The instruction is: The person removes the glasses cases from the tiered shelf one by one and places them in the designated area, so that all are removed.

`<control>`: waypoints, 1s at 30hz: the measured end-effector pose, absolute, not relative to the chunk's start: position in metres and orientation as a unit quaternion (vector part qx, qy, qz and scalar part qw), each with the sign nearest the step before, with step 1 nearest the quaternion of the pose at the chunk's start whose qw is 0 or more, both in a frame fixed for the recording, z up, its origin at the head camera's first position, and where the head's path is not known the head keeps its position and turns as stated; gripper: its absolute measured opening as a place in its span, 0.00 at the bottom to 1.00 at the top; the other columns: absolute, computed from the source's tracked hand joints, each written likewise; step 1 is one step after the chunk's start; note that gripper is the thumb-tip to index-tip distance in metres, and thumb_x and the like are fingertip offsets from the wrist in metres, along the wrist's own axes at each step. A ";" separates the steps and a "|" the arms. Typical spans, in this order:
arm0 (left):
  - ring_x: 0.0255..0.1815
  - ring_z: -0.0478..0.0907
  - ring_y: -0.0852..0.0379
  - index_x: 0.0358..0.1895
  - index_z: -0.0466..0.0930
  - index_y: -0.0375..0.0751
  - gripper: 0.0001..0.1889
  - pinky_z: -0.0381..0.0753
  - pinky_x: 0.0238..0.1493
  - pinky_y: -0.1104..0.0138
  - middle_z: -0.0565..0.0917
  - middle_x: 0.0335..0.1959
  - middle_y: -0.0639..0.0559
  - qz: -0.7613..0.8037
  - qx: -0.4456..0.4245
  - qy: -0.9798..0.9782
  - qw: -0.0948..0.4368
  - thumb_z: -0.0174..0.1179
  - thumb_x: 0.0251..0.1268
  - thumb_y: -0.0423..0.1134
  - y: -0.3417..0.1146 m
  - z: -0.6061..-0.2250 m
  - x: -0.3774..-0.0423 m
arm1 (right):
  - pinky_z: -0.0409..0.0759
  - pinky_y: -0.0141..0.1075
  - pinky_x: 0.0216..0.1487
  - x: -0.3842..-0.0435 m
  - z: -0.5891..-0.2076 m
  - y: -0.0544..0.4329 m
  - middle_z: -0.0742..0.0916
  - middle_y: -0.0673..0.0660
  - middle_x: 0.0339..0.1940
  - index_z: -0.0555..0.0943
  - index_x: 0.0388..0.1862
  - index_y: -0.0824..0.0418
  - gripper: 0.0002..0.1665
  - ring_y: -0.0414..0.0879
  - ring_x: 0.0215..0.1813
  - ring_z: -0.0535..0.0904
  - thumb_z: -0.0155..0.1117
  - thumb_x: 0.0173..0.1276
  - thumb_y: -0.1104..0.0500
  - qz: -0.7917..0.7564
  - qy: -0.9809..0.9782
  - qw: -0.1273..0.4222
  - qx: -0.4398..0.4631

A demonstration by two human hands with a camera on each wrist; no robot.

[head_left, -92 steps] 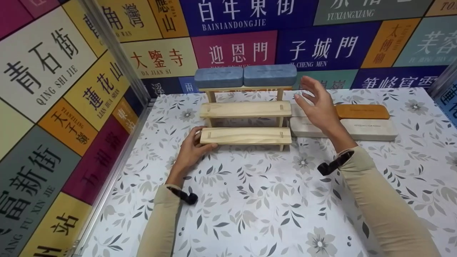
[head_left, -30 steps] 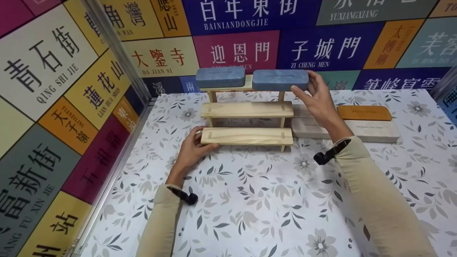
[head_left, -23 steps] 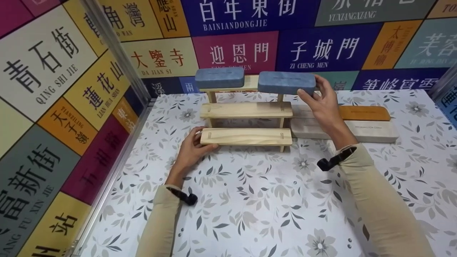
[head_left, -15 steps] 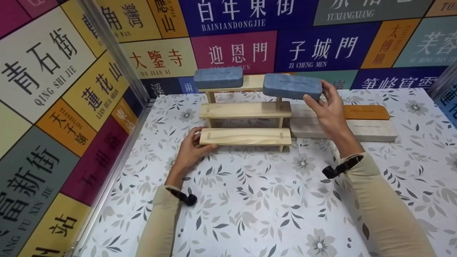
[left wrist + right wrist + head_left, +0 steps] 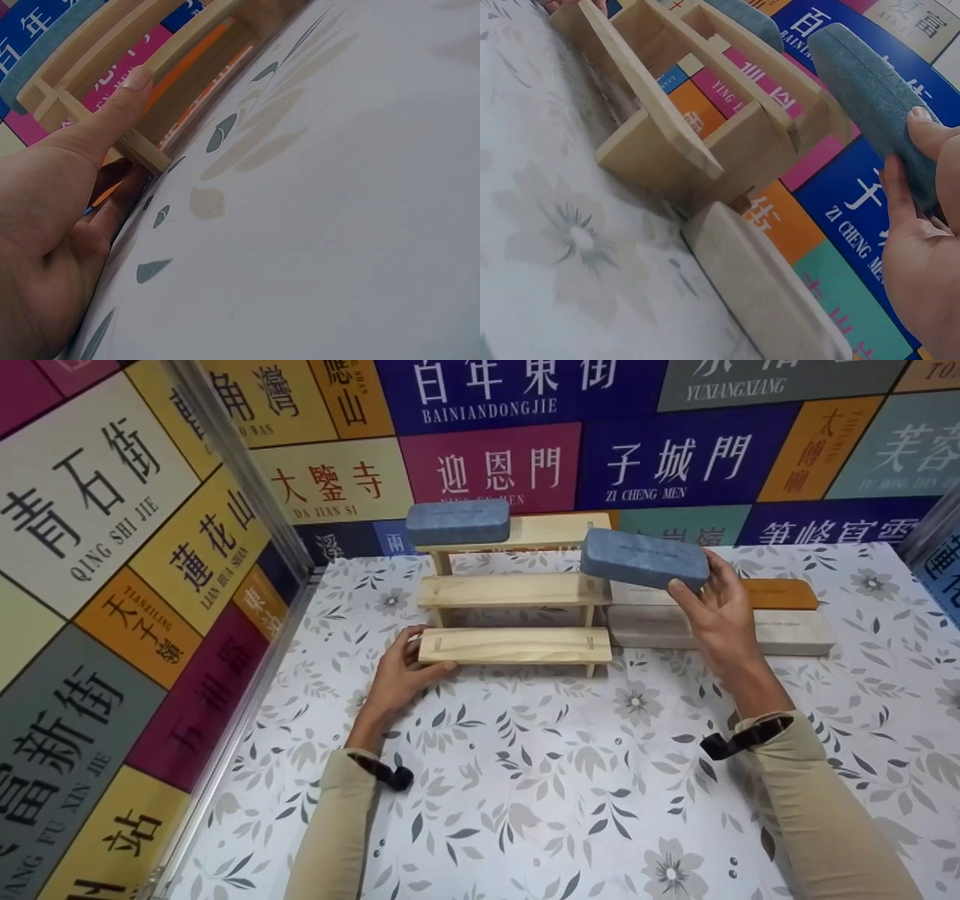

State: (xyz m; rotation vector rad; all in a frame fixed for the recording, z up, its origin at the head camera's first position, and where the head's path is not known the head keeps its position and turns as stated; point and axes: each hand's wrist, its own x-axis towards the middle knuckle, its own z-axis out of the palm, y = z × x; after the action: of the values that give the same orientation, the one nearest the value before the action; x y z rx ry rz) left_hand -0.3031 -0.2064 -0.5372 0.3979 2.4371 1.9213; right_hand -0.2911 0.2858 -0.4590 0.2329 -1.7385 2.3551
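A small three-tier wooden rack (image 5: 514, 646) stands against the back wall. My left hand (image 5: 396, 675) grips the left end of its lowest shelf, the thumb at the front edge and the fingers behind, as the left wrist view (image 5: 67, 187) also shows. My right hand (image 5: 721, 619) holds a blue glasses case (image 5: 641, 559) by its right end, thumb in front and fingers behind. The case is tilted, off the rack, in front of the top shelf's right end. A second blue glasses case (image 5: 457, 522) lies on the left half of the top shelf.
Right of the rack, a pale, long case (image 5: 796, 631) lies on the floral tablecloth (image 5: 540, 780). An orange case (image 5: 784, 594) shows behind it, with another pale case (image 5: 637, 594) partly hidden by my right hand. Printed panels (image 5: 487, 465) form walls at the back and left.
My right hand has taken hold of the right blue glasses case, lifted it off the top shelf and moved it right and toward me, tilting it. My left hand has stayed on the rack.
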 end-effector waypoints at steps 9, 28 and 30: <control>0.68 0.84 0.50 0.81 0.68 0.46 0.46 0.85 0.68 0.59 0.83 0.71 0.49 0.613 0.123 0.780 0.004 0.82 0.61 0.49 -0.206 -0.537 -0.301 | 0.82 0.22 0.65 -0.275 -0.474 0.313 0.61 0.61 0.90 0.55 0.90 0.61 0.49 0.51 0.84 0.65 0.69 0.78 0.66 0.773 -0.623 0.113 0.042; 0.67 0.84 0.50 0.80 0.69 0.50 0.46 0.85 0.68 0.57 0.84 0.68 0.46 0.607 0.115 0.787 0.006 0.83 0.60 0.52 -0.204 -0.535 -0.301 | 0.85 0.25 0.62 -0.238 -0.500 0.355 0.68 0.56 0.82 0.63 0.85 0.59 0.42 0.40 0.69 0.80 0.68 0.77 0.71 0.764 -0.639 0.079 0.046; 0.67 0.85 0.49 0.80 0.69 0.50 0.46 0.85 0.68 0.57 0.84 0.68 0.45 0.609 0.113 0.785 0.002 0.83 0.60 0.50 -0.203 -0.535 -0.301 | 0.85 0.25 0.62 -0.236 -0.501 0.357 0.65 0.59 0.85 0.62 0.86 0.57 0.44 0.38 0.69 0.80 0.68 0.77 0.69 0.755 -0.652 0.062 0.038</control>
State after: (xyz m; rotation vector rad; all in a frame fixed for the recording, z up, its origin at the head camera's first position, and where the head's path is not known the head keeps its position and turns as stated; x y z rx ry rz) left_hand -0.3012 -0.2031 -0.5349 0.3540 2.4624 1.9109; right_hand -0.2357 0.3573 -0.5005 0.1135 -1.9709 2.2824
